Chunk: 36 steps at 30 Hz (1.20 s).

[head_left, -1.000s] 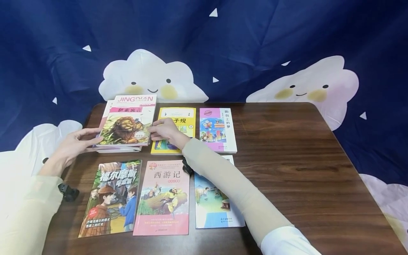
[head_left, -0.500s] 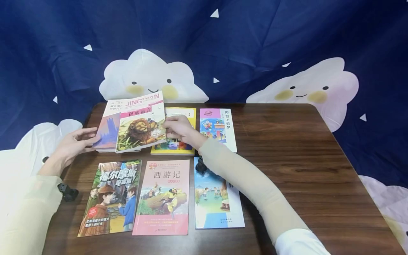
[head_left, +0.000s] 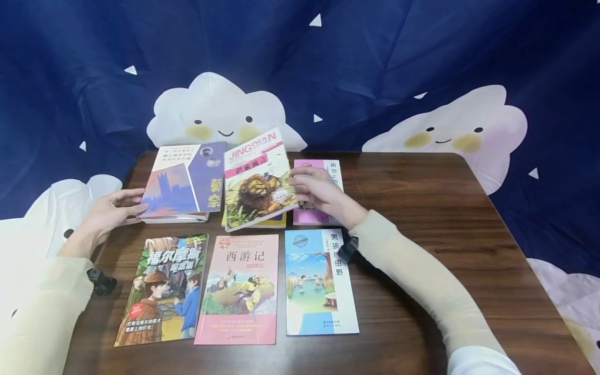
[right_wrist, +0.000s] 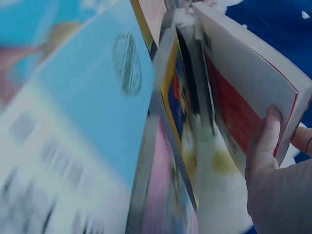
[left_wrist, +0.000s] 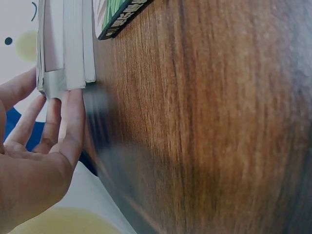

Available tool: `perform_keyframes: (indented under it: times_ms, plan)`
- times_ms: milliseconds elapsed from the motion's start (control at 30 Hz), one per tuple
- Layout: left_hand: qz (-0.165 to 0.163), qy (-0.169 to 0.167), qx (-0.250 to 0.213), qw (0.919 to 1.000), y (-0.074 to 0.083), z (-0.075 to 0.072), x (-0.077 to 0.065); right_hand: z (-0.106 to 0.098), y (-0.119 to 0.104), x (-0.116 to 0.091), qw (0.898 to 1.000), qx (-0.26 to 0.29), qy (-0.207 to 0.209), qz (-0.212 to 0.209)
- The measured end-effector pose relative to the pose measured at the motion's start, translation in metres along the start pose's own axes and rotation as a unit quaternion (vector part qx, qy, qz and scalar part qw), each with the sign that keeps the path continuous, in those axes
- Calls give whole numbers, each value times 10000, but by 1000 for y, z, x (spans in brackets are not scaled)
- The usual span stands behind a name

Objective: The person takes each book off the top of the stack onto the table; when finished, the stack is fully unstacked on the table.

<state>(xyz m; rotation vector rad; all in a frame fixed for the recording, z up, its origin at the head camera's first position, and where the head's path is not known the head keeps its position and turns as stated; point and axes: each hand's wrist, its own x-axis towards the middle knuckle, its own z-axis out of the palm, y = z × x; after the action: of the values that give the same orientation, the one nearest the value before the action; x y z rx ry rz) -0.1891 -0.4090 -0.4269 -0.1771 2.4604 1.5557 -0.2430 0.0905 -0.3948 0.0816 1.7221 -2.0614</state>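
Note:
My right hand [head_left: 323,190] pinches the right edge of a paperback book with a lion on its cover [head_left: 258,182]. That book is tilted and lifted over a yellow book [head_left: 277,221], hiding most of it. In the right wrist view, the thumb of my right hand [right_wrist: 273,180] lies on the held book's back cover [right_wrist: 239,117]. My left hand [head_left: 105,213] rests at the left edge of a book stack [head_left: 178,177], topped by a purple and white book. The left wrist view shows the fingers of my left hand [left_wrist: 44,141] touching the ends of the stacked books [left_wrist: 74,44].
A purple-pink book [head_left: 304,216] lies partly behind my right hand. Nearer me is a row of a detective comic-style book [head_left: 164,291], a pink book [head_left: 236,291] and a blue and white book [head_left: 321,284]. Brown wooden table [head_left: 469,260] extends to the right.
The lion book has come off the left stack and moved right and tilted, held by my right hand. This uncovers the purple and white book. My left hand has stayed at the stack.

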Motion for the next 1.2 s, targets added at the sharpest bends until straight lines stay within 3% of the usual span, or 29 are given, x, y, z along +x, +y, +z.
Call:
perform_keyframes:
  times_ms: [367,667,1000,1200]
  plan:
    - [-14,33,58,10000,-4,0,1,-114,-20,-56,9981,528,-28,-327]
    - [11,34,134,9999,-4,1,0,-187,-26,-99,9940,892,-47,-637]
    - [28,25,249,9997,-5,0,1,-246,-14,-113,9957,744,392,-395]
    - [19,50,261,9996,-4,1,1,-270,-4,-111,9960,777,332,-280]
